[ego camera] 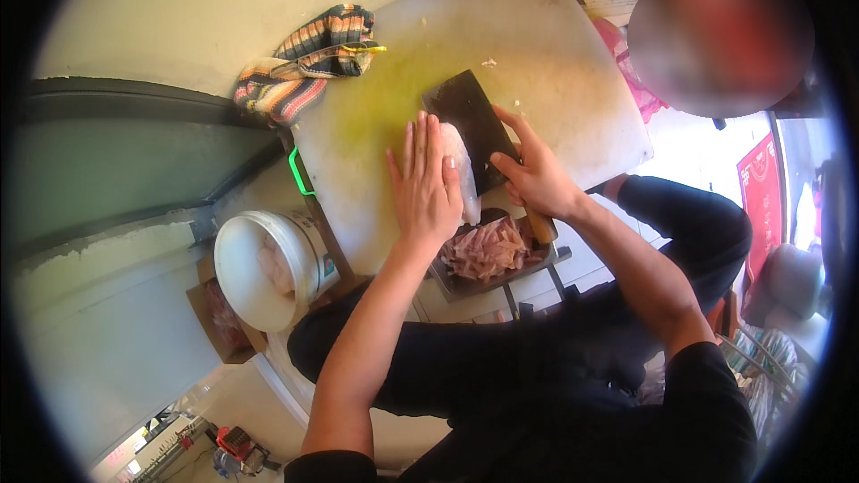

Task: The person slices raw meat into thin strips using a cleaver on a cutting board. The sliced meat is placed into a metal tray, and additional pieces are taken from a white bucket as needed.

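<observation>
A pale, raw meat piece (458, 141) lies on the large white cutting board (564, 33). My left hand (429, 181) is laid flat over its left side, fingers straight and thumb across it. In my right hand (537, 168) is the wooden handle (539, 225) of a cleaver, with the index finger along the back of the blade. The dark, broad cleaver blade (470, 114) is right beside the meat; whether its edge is in the meat is hidden. Below the board's near edge, a metal tray (463, 292) holds a heap of sliced meat (486, 248).
A white plastic bucket (231, 275) with pale pieces inside stands left, near a cardboard box (238, 352). A striped knitted cloth (288, 80) lies at the board's left corner, above a green handle (298, 171). Small scraps (489, 63) dot the board. A blurred oval covers the upper right.
</observation>
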### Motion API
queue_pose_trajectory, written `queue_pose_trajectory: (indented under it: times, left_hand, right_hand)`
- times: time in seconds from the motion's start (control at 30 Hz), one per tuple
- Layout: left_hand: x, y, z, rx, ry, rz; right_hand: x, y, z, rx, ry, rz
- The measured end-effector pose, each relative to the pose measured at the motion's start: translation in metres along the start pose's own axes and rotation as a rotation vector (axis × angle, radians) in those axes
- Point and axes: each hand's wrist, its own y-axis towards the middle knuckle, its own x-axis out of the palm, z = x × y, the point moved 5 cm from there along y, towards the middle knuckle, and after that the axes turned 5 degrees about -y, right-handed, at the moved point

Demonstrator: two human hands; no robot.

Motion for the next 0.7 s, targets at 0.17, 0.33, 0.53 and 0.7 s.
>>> queue_pose_trajectory:
  times: [0.17,0.33,0.53,0.7]
  left_hand:
    - [-0.002,-0.001,0.001,0.010,0.056,0.001]
    - [-0.002,0.000,0.000,-0.033,0.065,-0.028]
    - [-0.004,0.003,-0.003,-0.069,0.028,0.051]
    - [-0.002,0.001,-0.004,-0.061,0.049,0.064]
  right_hand:
    - [-0.005,-0.023,-0.014,-0.031,-0.315,-0.012]
    - [-0.004,-0.022,-0.022,-0.068,-0.347,-0.015]
    - [0.011,0.018,-0.034,-0.335,-0.505,-0.003]
    - [0.021,0.013,-0.024,-0.274,-0.607,-0.019]
